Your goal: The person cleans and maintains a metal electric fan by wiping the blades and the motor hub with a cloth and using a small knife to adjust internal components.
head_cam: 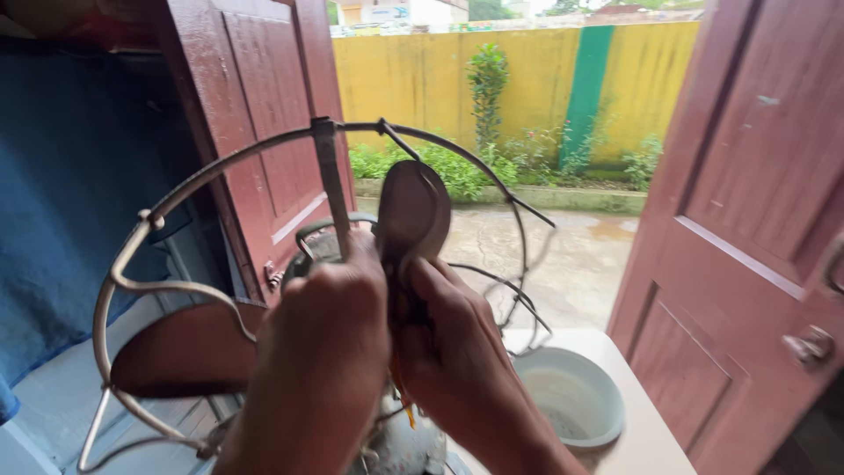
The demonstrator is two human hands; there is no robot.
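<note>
An old table fan stands right in front of me, with a bent wire guard [132,255] and dark brown metal blades. One blade [413,207] points up, another blade [189,352] points left. My left hand [321,343] is closed around the fan's hub, where a flat guard strut [331,185] runs down. My right hand [457,352] grips the base of the upright blade. An orange wire [406,409] shows between my hands, below them. The fan's motor body [400,449] is mostly hidden by my hands.
A pale round bowl [576,396] sits on a white surface [646,431] at the right. Dark red double doors [747,229] stand open on a wet yard with plants and a yellow wall [413,79]. A blue cloth [61,202] hangs at the left.
</note>
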